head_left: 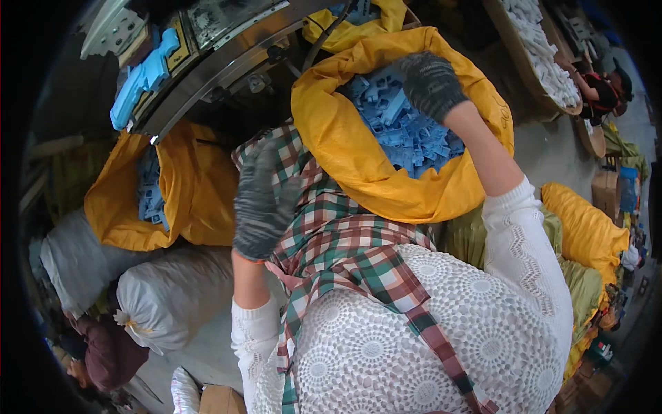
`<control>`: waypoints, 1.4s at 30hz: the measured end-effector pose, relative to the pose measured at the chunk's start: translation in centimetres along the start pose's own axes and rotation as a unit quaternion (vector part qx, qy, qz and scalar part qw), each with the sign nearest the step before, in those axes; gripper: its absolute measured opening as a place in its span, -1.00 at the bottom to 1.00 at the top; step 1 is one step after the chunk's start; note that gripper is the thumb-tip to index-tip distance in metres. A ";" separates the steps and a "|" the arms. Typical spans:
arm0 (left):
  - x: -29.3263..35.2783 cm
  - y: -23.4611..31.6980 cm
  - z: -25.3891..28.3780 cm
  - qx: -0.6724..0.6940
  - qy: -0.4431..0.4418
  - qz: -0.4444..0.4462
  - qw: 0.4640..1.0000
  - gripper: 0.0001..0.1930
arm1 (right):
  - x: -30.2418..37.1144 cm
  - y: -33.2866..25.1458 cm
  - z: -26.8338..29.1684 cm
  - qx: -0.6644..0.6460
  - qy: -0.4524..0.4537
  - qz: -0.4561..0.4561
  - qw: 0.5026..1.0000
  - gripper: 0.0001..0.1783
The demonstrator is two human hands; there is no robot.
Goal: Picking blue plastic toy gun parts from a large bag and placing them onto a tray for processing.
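Over a yellow sack (pixel 322 124) of blue pieces (pixel 407 138), a gloved right hand (pixel 432 86) curls, its grip hidden. The left hand (pixel 262 203) hovers, loosely spread, by a checked apron (pixel 331 238).

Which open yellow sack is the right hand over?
The central sack: the right hand is over its blue pieces; no hand is over the left sack or the top-edge sack.

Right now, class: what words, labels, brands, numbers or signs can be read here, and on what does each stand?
Large open yellow woven-plastic sack, right rim: one short dark mark; I don't copy markings out.
Small angular blue plastic pieces inside it: no text visible.
Grey-and-black knitted gloves on both hands: none visible.
Far-right background: too small and blurred to read.
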State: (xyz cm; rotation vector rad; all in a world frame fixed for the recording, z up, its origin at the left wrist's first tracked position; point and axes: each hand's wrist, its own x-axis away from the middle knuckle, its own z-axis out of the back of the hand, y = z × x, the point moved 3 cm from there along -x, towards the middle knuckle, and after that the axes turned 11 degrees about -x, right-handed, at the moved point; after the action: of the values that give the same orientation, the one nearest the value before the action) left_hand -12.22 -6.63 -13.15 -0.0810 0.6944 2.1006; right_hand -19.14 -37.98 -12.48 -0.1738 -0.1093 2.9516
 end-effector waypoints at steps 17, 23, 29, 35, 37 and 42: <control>-2.4 1.6 2.5 -0.207 0.092 -0.022 0.974 -0.33 | 3.2 -14.1 10.5 -0.240 0.089 0.250 0.934 -0.68; -5.7 -2.7 7.3 -0.341 0.370 -0.110 0.857 -0.45 | 0.2 -12.1 8.8 -0.451 0.127 0.116 0.876 -0.63; -12.1 -8.2 16.6 -0.224 -0.039 0.115 0.967 -0.34 | -2.1 -10.6 8.3 -0.554 0.191 0.132 0.799 -0.45; -7.9 -8.4 15.4 -0.440 0.130 -0.010 0.888 -0.50 | -6.4 -14.3 9.4 -0.478 0.205 0.215 0.826 -0.47; -4.8 -9.5 14.1 -0.419 0.219 0.026 0.881 -0.44 | -8.9 -14.5 8.8 -0.451 0.225 0.282 0.816 -0.54; 2.7 -16.5 17.5 -0.507 0.247 0.206 0.800 -0.34 | -16.6 -17.5 6.8 -0.454 0.179 0.349 0.800 -0.62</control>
State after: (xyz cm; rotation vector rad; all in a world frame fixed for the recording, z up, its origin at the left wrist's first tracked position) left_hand 2.38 11.53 -6.63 -1.1970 -0.2621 2.6789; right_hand -0.67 -24.34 -2.43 -1.0907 -1.7336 3.1277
